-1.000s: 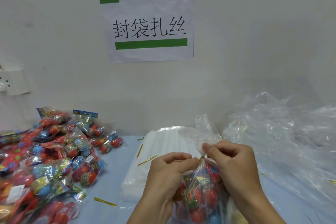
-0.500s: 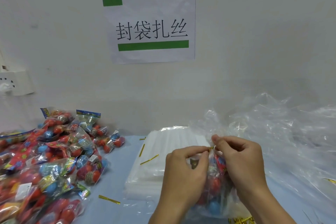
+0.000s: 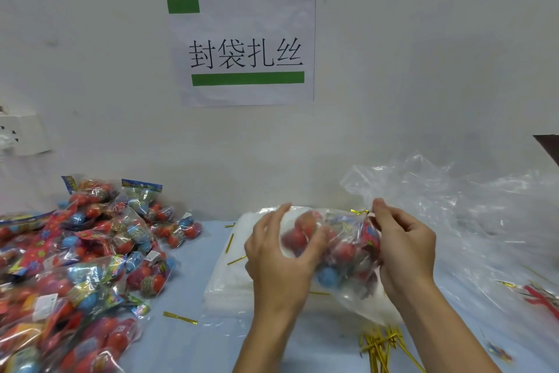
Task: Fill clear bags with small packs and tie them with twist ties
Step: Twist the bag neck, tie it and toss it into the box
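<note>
Head view | step: judged finishing the twist; keep neck pinched, turn bag steadily | right hand [image 3: 405, 248] fingers pinch gold twist tie [image 3: 360, 212] at neck | left hand [image 3: 281, 254] fingers curl around clear plastic bag of red and blue packs [image 3: 341, 254], held above pale blue surface [image 3: 187, 342].

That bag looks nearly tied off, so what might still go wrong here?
1. The gold tie at the neck looks loosely wound; if the right hand lets go too soon, it may unwind and the bag may open.
2. The left hand grips only the bag's side, so the slick film could slip.
</note>
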Demonstrator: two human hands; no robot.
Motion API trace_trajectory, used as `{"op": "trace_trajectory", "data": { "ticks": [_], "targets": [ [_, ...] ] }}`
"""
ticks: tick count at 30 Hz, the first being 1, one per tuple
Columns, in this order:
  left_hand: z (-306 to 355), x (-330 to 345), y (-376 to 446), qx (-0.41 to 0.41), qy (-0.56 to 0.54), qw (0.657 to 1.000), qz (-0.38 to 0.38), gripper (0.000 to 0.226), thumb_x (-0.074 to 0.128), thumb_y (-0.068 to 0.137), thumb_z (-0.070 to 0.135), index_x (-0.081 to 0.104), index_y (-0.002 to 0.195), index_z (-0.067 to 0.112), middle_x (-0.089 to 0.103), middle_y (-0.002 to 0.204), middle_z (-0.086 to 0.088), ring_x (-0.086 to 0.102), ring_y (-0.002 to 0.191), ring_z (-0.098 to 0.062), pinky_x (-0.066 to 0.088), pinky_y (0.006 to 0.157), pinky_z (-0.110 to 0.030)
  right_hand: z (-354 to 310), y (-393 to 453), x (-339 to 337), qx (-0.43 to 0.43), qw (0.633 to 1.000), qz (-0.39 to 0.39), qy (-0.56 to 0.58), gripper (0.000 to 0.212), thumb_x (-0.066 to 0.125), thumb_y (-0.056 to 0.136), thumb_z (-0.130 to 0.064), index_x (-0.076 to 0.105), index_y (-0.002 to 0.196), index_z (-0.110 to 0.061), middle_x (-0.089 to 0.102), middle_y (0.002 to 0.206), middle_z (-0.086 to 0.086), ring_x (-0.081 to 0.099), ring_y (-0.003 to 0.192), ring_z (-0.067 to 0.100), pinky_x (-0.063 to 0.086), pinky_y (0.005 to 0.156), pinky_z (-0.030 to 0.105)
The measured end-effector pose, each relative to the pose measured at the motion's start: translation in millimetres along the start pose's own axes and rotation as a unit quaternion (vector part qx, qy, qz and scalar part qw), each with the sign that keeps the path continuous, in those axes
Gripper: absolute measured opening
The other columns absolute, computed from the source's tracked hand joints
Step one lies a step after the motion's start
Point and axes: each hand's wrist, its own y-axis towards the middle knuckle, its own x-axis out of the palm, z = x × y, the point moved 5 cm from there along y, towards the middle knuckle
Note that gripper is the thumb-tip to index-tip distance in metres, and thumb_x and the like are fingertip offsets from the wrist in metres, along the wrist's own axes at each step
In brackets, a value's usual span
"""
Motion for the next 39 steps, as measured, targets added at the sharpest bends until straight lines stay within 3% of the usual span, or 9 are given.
{"op": "trace_trajectory", "data": {
  "ticks": [4,10,13,15,23,26,29,34,39],
  "targets": [
    [-12.2,11.3,-1.4,-0.134,-0.242,0.959,-0.065,0.091,0.077,0.048,0.073,0.039,0.129,0.060,0.057,0.132,0.018,0.061,0.118,-0.012,0.050,0.103,-0.046,4.6,-2.8,9.2,0.055,0.995,-0.018,0.081,0.036,0.063,0.100,-0.022,0.070,0.067,-0.011,0.069,0.061,0.001,0.067,0.055,0.014,0.054,0.052,0.030],
    [-28.5,4.6,6.6,-0.227,-0.399,0.887,0.048,0.081,0.089,0.058,0.049,0.053,0.129,0.035,0.066,0.126,-0.001,0.067,0.111,-0.026,0.053,0.096,-0.056,15.9,-28.8,46.2,0.061,0.990,-0.125,0.029,0.023,0.059,0.102,-0.019,0.068,0.092,0.000,0.071,0.094,0.026,0.068,0.085,0.031,0.056,0.080,0.050],
    [-33.3,1.1,8.0,-0.259,-0.447,0.853,0.069,0.073,0.081,0.058,0.048,0.055,0.125,0.035,0.067,0.124,-0.004,0.069,0.108,-0.030,0.053,0.094,-0.060,11.7,-38.2,52.0,0.016,0.981,-0.191,-0.039,0.012,0.065,0.097,-0.021,0.067,0.099,-0.009,0.074,0.101,0.013,0.072,0.083,0.017,0.058,0.064,0.030],
    [-32.7,2.6,7.4,-0.272,-0.466,0.839,0.068,0.072,0.080,0.059,0.048,0.055,0.125,0.035,0.068,0.122,-0.007,0.069,0.107,-0.033,0.052,0.093,-0.063,12.6,-42.9,54.6,0.030,0.967,-0.246,-0.056,0.016,0.067,0.095,-0.028,0.063,0.102,-0.015,0.075,0.103,0.003,0.075,0.087,0.016,0.061,0.067,0.031],
    [-31.4,1.5,12.2,-0.213,-0.415,0.885,-0.004,0.072,0.085,0.065,0.049,0.056,0.129,0.033,0.066,0.128,-0.008,0.065,0.115,-0.034,0.051,0.096,-0.061,0.2,-37.3,34.4,0.103,0.898,-0.417,-0.098,0.040,0.075,0.083,-0.030,0.069,0.119,-0.012,0.070,0.123,0.015,0.069,0.112,0.036,0.055,0.092,0.061],
    [-25.2,5.3,10.0,-0.181,-0.401,0.897,-0.040,0.080,0.084,0.060,0.055,0.054,0.131,0.033,0.070,0.119,-0.003,0.071,0.104,-0.026,0.061,0.076,-0.046,-5.3,-36.4,22.0,0.142,0.868,-0.463,-0.110,0.031,0.076,0.083,-0.033,0.077,0.113,-0.022,0.071,0.123,0.018,0.067,0.113,0.038,0.058,0.091,0.054],
    [-21.5,14.2,5.0,-0.171,-0.387,0.903,-0.078,0.079,0.078,0.061,0.063,0.055,0.129,0.030,0.073,0.114,-0.003,0.073,0.100,-0.025,0.060,0.069,-0.039,-4.2,-38.3,12.2,0.190,0.831,-0.509,-0.118,0.031,0.068,0.091,-0.033,0.074,0.115,-0.014,0.071,0.117,0.022,0.069,0.102,0.037,0.060,0.088,0.048],
    [-26.3,20.9,2.1,-0.141,-0.240,0.957,-0.081,0.088,0.047,0.067,0.093,0.051,0.130,0.032,0.068,0.113,0.004,0.065,0.106,-0.016,0.052,0.081,-0.039,-10.7,-23.2,-2.6,0.154,0.872,-0.437,-0.157,0.021,0.071,0.091,-0.034,0.077,0.100,-0.017,0.077,0.095,0.009,0.073,0.077,0.024,0.063,0.068,0.036],
    [-35.1,24.3,3.8,-0.178,-0.248,0.949,-0.075,0.049,0.031,0.098,0.062,0.049,0.125,0.025,0.066,0.105,-0.014,0.060,0.098,-0.027,0.048,0.072,-0.043,-34.8,6.4,-10.6,0.123,0.950,-0.280,-0.069,0.030,0.068,0.096,-0.032,0.072,0.112,-0.008,0.074,0.098,0.013,0.074,0.079,0.026,0.063,0.067,0.036]
  ]
}}
